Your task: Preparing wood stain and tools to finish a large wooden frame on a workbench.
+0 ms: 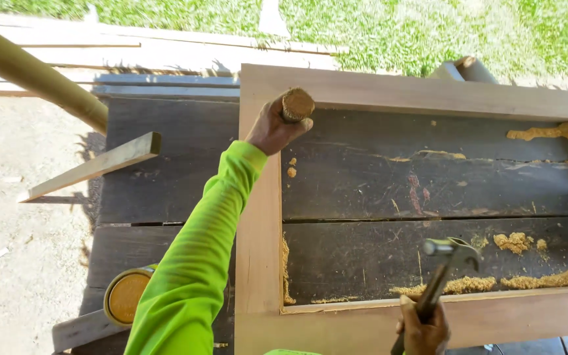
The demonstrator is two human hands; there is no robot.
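— Judging by the sawdust (534, 281) on the dark bench (165, 158), was the cutting done?

— It seemed so; the wooden frame (258, 217) lay assembled there. The left hand (272, 128) clenched a wooden-handled tool (296, 104) upright at its top corner, the right hand (423, 332) gripped a hammer (448, 263), not yet struck.

The chisel (296, 105) stands upright, its frayed wooden butt uppermost, on the frame's (258, 223) far left corner. The hammer (451, 260), steel-headed, is raised above the near rail.
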